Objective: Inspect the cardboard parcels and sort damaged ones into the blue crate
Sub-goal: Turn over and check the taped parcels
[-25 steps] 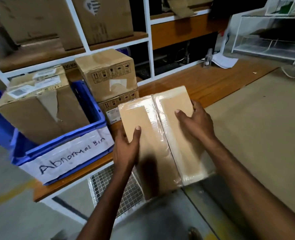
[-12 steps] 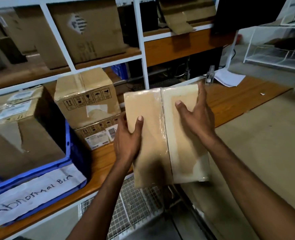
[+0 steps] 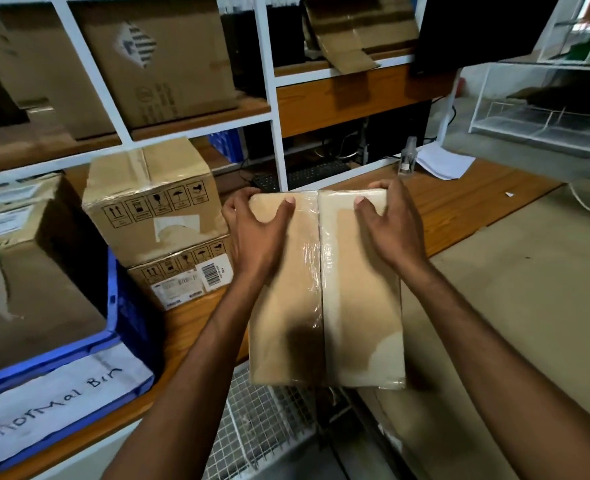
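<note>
Blue plastic, far left: blue crate, white label lettered "Abnormal Bin", one torn carton already inside; probably set at the table's near edge for a short reach. Just beside it, on the table: two stacked cartons, handling marks and barcode turned outward. Centre: left hand, grip clamped on the flat parcel's far left corner, fingers curled over the far edge, thumb pressed on the top face. Flat parcel: brown card under clear wrap, taped seam down the middle, held in the air above the table's near edge and a wire basket, well apart from the crate; broad face up toward the camera, presumably for checking wrap and corners; no damage visible on this face. Right hand: grip clamped on the far right corner, in mirror fashion. Against half a second ago: both hands shifted from mid-face up to the far edge; parcel squared to the view, no longer skewed.
</note>
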